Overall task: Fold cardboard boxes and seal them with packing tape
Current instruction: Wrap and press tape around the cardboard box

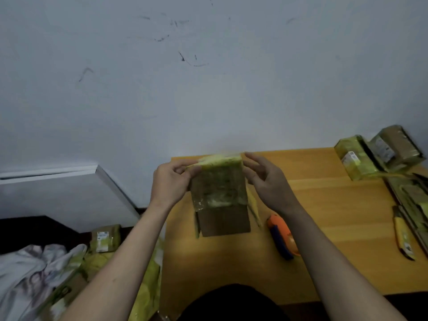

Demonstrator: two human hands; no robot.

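A small brown cardboard box [220, 200] stands upright on the wooden table [324, 205], its upper part covered in yellow-green packing tape. My left hand [170, 183] grips the box's top left corner, thumb and fingers curled on the tape. My right hand [266, 179] is at the top right edge with fingers bent, the fingertips touching the taped side. An orange and blue tape dispenser [281, 237] lies on the table just right of the box, partly hidden by my right forearm.
Two taped boxes [375, 154] sit at the table's far right corner. Flattened cardboard and a yellow strip [404, 235] lie along the right edge. Left of the table are a small taped box [105, 238], crumpled white cloth [30, 274] and yellow wrapping. A wall rises behind.
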